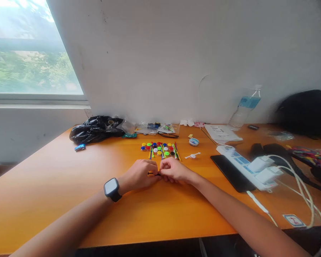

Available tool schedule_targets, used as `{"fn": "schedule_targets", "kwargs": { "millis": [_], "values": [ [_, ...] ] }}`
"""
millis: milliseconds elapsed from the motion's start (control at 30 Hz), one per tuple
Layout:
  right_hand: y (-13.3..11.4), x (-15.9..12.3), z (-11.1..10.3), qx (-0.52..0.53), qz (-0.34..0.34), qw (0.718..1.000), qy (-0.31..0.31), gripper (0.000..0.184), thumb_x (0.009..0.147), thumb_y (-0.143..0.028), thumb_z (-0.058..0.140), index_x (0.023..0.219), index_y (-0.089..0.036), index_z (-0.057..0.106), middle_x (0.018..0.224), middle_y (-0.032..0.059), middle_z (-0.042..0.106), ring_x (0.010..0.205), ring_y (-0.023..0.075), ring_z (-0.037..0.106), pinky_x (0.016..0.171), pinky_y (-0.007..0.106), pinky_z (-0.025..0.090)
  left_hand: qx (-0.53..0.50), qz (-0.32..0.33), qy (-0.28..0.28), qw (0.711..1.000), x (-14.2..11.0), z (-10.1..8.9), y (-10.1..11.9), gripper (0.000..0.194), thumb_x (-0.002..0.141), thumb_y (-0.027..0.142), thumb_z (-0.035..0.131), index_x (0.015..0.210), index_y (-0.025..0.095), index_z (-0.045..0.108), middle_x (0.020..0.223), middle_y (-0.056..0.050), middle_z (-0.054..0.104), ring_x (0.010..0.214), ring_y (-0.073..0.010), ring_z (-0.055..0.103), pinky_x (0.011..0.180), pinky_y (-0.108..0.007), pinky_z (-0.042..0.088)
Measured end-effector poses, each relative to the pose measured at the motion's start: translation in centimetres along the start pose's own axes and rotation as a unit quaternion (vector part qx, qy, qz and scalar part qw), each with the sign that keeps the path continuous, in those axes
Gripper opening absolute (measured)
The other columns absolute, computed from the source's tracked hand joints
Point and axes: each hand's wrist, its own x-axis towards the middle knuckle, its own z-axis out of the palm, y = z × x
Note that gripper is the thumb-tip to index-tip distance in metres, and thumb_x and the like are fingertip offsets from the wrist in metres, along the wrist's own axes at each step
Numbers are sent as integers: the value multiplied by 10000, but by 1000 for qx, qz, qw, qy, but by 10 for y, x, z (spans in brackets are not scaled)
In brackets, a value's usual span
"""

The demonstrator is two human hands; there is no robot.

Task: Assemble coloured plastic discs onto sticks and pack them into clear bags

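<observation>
Close together over the middle of the table, my left hand point(141, 173) and my right hand point(173, 169) are both closed on a small thin black piece point(157, 174). Its ends are hidden by the fingers, so its exact kind does not show. Just beyond the fingertips lie several small round plastic discs point(155, 150) in yellow, red, blue, green, white and black. Thin coloured plastic sticks point(177, 151) lie among them. To the right of this group is a white stick with a round disc at its middle point(193, 156). A smartwatch point(111, 187) is on my left wrist.
A white power strip point(238, 160) with chargers and cables lies at right, beside a black phone point(230, 173). Along the wall are a black plastic bag point(96, 130), a plastic bottle point(242, 112) and papers point(222, 132). A round white container point(193, 142) stands behind the discs.
</observation>
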Motion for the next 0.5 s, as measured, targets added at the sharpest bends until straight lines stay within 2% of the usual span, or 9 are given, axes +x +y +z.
{"fn": "schedule_targets", "kwargs": {
  "millis": [167, 267, 367, 433, 500],
  "values": [
    [-3, 2, -2, -15, 4, 1000, -26, 118, 796, -298, 685, 778, -214, 604, 526, -53, 642, 355, 91, 495, 332, 176, 319, -9, 8, 10, 1000, 0, 2, 0, 310, 943, 299, 717, 657, 214, 636, 758, -17, 678, 689, -154, 619, 607, -276, 384],
    [-6, 0, -6, -84, -17, 996, -22, 105, 818, -306, 672, 800, -210, 632, 571, -38, 660, 403, 106, 538, 383, 194, 358, -37, 1, 20, 999, -1, 2, 1, 249, 907, 294, 750, 698, 215, 642, 778, -16, 682, 723, -161, 618, 647, -268, 423],
    [-10, -6, -13, -174, -86, 979, 56, 171, 831, -346, 734, 766, -197, 680, 686, 1, 708, 539, 118, 575, 485, 220, 382, -120, -33, 26, 992, -3, -2, 2, 224, 889, 384, 782, 803, 203, 682, 810, -17, 700, 728, -157, 611, 662, -259, 452],
    [-13, -11, -18, -218, -127, 959, 132, 244, 868, -416, 744, 770, -193, 718, 786, 28, 747, 623, 133, 585, 547, 243, 390, -182, -78, 42, 979, -2, -7, 1, 295, 947, 468, 719, 863, 186, 703, 814, -22, 711, 717, -152, 609, 651, -252, 455],
    [-18, -16, -23, -233, -142, 944, 184, 319, 911, -496, 713, 813, -194, 743, 868, 50, 776, 662, 150, 600, 573, 259, 397, -207, -121, 87, 967, -1, -10, -1, 383, 1025, 510, 601, 890, 169, 709, 819, -29, 715, 725, -151, 608, 657, -251, 455]
  ]
}}
